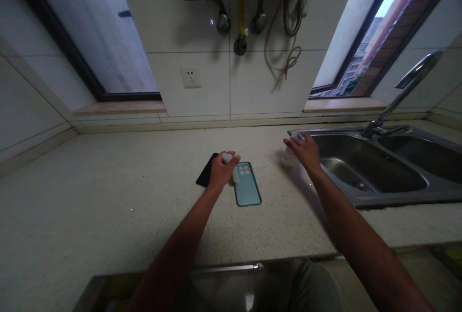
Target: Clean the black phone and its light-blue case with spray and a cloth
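Note:
My left hand [222,172] grips a small white tube-like object [234,173] just above a pale blue phone case [248,191], which lies flat on the speckled stone countertop [108,215] with its camera cutouts toward the wall. The hand also partly covers a black phone or slab [205,171] lying beside the case. My right hand [305,153] closes around a whitish bottle [288,158] near the sink's left rim. Its exact shape is partly hidden by my fingers.
A stainless steel double sink [368,167] with a tall curved faucet [407,90] sits to the right. Behind the countertop are a tiled wall with a power socket [190,77], several hanging hoses [238,8] and windows on both sides.

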Demonstrator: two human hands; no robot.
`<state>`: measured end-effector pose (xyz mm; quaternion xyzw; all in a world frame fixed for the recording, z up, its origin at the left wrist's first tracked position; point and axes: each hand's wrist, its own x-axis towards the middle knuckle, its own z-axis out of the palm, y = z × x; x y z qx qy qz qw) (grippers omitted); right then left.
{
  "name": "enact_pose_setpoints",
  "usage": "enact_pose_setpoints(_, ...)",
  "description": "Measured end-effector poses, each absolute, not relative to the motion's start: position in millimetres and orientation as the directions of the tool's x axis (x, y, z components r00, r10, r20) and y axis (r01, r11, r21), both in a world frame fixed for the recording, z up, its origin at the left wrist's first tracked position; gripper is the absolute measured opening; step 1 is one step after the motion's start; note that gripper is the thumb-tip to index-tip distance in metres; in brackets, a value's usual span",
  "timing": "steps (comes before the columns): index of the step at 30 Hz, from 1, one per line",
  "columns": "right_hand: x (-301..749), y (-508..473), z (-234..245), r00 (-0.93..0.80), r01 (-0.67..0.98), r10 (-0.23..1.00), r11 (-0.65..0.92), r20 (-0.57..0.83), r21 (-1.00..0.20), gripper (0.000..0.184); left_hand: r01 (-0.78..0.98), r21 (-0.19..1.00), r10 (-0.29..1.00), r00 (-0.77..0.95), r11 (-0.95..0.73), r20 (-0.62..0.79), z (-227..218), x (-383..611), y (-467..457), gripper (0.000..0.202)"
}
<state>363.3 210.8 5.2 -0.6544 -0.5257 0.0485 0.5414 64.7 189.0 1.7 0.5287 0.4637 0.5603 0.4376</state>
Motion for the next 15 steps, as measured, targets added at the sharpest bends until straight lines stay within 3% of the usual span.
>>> enact_pose_setpoints(3,356.3,206.5,12.2,0.519,0.637,0.593,0.211,0.615,-0.741,0.063,0.152,0.958,0.962,-0.083,-0.245,0.259,1.7,63.5,188.8,0.029)
enact_pose_setpoints(6,339.2,193.3,22.6,0.437,0.764,0.378,0.322,0.816,-0.559,0.048,0.319,0.886,0.918,-0.099,-0.337,0.385,3.4,62.8,186.6,0.019)
enact_pose_setpoints(8,321.5,183.3,25.2,0.349,0.803,0.338,0.372,0.874,-0.465,0.035,0.431,0.807,0.871,-0.088,-0.404,0.483,4.6,62.5,184.7,0.020)
enact_pose_setpoints(11,290.2,173.2,17.4,0.051,0.782,0.519,0.511,0.853,-0.358,0.024,0.544,0.716,0.820,-0.085,-0.438,0.566,5.3,61.9,182.4,0.025)
enact_pose_setpoints(13,271.8,170.7,6.7,-0.091,0.774,0.707,0.493,0.701,-0.397,0.029,0.585,0.682,0.803,-0.085,-0.439,0.589,4.6,61.6,181.5,0.022)
enact_pose_setpoints(15,259.3,170.2,-4.2,-0.138,0.827,0.853,0.379,0.503,-0.415,0.037,0.608,0.651,0.797,-0.050,-0.454,0.602,3.2,61.8,180.8,0.020)
